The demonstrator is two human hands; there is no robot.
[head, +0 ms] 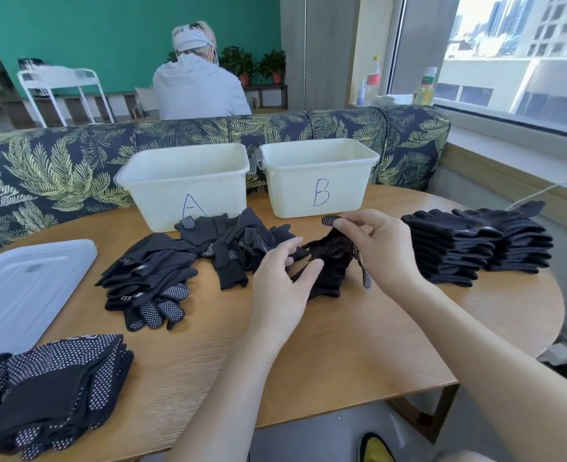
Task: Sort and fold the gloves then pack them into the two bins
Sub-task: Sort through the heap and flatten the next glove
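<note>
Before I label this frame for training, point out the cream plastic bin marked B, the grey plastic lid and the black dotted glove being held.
cream plastic bin marked B (318,175): head view, front wall.
grey plastic lid (25,288): head view, top face.
black dotted glove (330,261): head view, palm.

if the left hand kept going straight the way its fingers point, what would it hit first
Probably the black dotted glove that the right hand holds up; the left hand has its fingertips almost on it, though depth is unclear.

Your gloves (328,261) are matt black knit cloth, some palms studded with pale grip dots. Both bins (189,185) are smooth cream plastic, slightly glossy. The lid (25,288) at the desk's left edge is frosted plastic; the desk (342,345) shows grained matt wood.
</note>
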